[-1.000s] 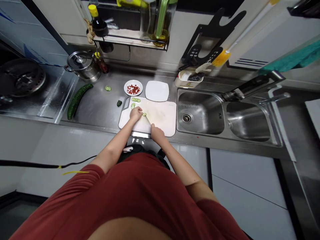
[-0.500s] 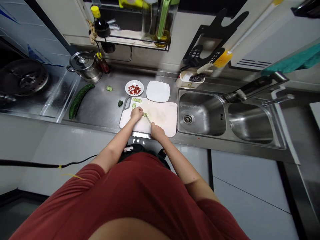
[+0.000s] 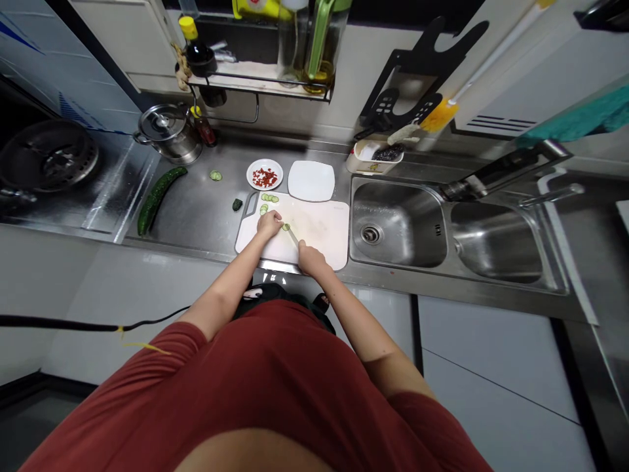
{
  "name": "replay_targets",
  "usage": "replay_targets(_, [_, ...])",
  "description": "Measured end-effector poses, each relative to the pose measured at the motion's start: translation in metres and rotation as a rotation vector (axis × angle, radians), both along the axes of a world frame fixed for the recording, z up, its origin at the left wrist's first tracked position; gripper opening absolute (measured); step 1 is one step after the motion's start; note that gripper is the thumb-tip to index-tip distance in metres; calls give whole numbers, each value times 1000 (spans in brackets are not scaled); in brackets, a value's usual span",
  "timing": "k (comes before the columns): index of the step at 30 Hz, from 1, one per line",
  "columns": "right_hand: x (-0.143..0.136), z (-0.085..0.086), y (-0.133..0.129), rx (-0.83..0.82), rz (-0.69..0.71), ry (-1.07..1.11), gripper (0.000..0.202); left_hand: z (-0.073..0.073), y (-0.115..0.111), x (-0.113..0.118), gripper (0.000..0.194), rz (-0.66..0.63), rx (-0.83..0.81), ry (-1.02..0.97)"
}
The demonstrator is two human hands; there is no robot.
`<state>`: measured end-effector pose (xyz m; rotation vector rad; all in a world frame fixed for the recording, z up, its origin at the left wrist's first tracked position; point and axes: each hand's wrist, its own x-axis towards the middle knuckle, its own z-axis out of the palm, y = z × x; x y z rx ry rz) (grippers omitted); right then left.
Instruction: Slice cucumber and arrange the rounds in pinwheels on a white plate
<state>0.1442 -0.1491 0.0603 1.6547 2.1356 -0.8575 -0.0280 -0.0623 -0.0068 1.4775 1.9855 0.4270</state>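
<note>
My right hand [image 3: 310, 257] grips a small knife [image 3: 293, 236] by its handle, the blade pointing up and left over the white cutting board [image 3: 324, 229]. At the blade's tip is a round cucumber slice [image 3: 285, 227] with a dark green rim. My left hand [image 3: 269, 225] has its fingers pinched together at the slice's left edge and appears to hold it. Several pale cucumber slices [image 3: 270, 197] lie at the board's upper left, partly just above my left hand. A dark green cucumber end [image 3: 237, 204] rests on the counter left of the board.
Behind the board stand a plate of chopped red pieces [image 3: 265, 175] and a white square plate [image 3: 311, 181]. A whole cucumber [image 3: 160, 200], a few slices [image 3: 215, 176] and a steel pot [image 3: 170, 133] are to the left. The double sink [image 3: 400, 223] borders the board's right.
Both hands, the knife and the slice stay almost in the same place. The whole view shifts very slightly.
</note>
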Motion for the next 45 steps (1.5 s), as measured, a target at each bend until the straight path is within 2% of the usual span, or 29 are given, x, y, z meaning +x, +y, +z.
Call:
replay_targets(17, [2,2,4,9,53,-34,34,3,0,0,16,-5,-8,9])
replay_targets(30, [2,-4,1,25,15,-22,34,2,-1,2,18,1,-8,19])
replay_targets(36, [9,-9,-9,22,10,-33,37,-4,-5,2,17,-1,55,26])
replay_targets(40, [14,-11,-15,14,-18,-19,37,-11,-15,5,16,-8,156,56])
replay_targets(45, [23,-18,-22,26,-71,22,32,-15,-34,10,29,-80,306,79])
